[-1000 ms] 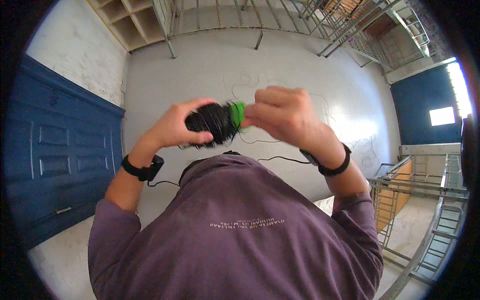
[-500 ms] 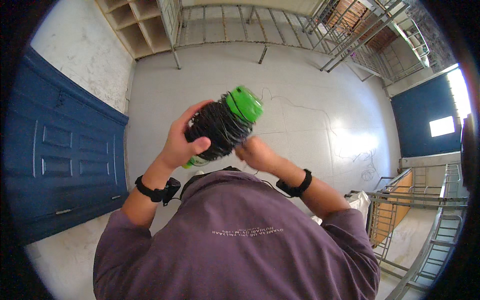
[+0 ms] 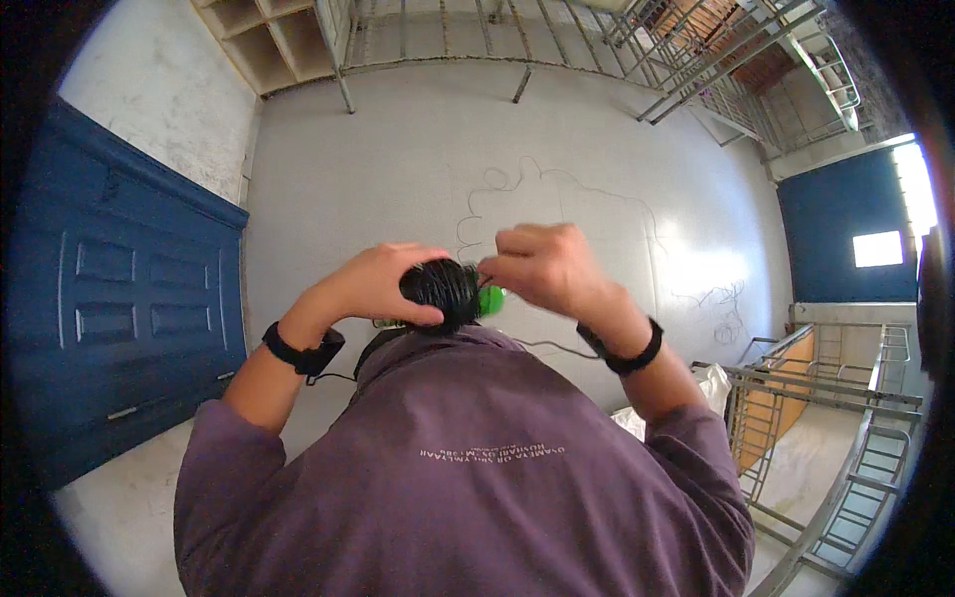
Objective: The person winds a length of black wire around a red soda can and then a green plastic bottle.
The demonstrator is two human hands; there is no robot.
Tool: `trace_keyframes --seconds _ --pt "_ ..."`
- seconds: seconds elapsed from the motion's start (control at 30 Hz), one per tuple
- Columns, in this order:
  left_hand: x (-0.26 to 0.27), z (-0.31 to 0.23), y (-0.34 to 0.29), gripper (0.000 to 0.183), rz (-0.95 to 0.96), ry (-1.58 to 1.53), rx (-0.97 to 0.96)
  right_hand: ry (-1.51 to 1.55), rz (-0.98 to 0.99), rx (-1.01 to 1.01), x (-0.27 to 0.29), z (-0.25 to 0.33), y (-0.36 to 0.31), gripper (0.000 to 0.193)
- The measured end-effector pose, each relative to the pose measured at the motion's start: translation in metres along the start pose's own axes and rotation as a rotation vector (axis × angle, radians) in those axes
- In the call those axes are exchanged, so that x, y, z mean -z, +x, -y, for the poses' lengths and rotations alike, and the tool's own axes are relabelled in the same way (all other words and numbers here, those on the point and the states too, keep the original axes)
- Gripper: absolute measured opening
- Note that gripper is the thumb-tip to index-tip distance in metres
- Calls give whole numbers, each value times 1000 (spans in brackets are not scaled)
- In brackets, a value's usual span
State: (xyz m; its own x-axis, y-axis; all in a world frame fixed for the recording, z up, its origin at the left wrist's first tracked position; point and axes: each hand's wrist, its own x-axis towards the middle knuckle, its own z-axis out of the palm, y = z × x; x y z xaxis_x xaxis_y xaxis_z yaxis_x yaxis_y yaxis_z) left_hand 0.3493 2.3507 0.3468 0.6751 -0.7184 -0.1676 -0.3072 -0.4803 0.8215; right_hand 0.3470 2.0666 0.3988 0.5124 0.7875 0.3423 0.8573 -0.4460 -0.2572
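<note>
My left hand [image 3: 373, 284] is wrapped round a thick coil of black wire [image 3: 440, 296], close to my chest. The wire is wound on a green holder [image 3: 490, 300], whose right end sticks out past the coil; its exact kind is mostly hidden. Right beside that end, my right hand [image 3: 547, 264] is closed, with thumb and finger pinched at a strand that seems to come off the coil. From near the hands a loose length of thin dark wire [image 3: 595, 188] runs in loops over the floor.
The loose wire ends in a tangle [image 3: 729, 325] on the grey floor [image 3: 378, 169] at the right. A blue door [image 3: 149, 289] stands at the left. Metal bed frames [image 3: 458, 64] line the far side, with more [image 3: 826, 398] at the right. Wooden shelves [image 3: 269, 50] stand far left.
The wound holder has come down toward my chest and turned from slanted to nearly level. My right hand has risen from below the coil to its right end. Loose wire on the floor shows new loops.
</note>
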Motion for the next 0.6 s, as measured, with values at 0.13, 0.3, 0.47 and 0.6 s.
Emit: trace_keyframes --seconds 0.13,0.3,0.47,0.6 --pt "-4 -4 10 92 106 -201 -138 310 -35 -240 -18 -39 14 18" --pt "-3 -12 7 96 -52 -645 -263 431 171 -646 -96 -68 -10 22" --pt "-2 8 9 96 -393 -888 -258 284 301 -378 -161 -28 -50 36" --pt "3 51 15 77 -752 -799 -95 337 530 -475 -88 13 -28 33"
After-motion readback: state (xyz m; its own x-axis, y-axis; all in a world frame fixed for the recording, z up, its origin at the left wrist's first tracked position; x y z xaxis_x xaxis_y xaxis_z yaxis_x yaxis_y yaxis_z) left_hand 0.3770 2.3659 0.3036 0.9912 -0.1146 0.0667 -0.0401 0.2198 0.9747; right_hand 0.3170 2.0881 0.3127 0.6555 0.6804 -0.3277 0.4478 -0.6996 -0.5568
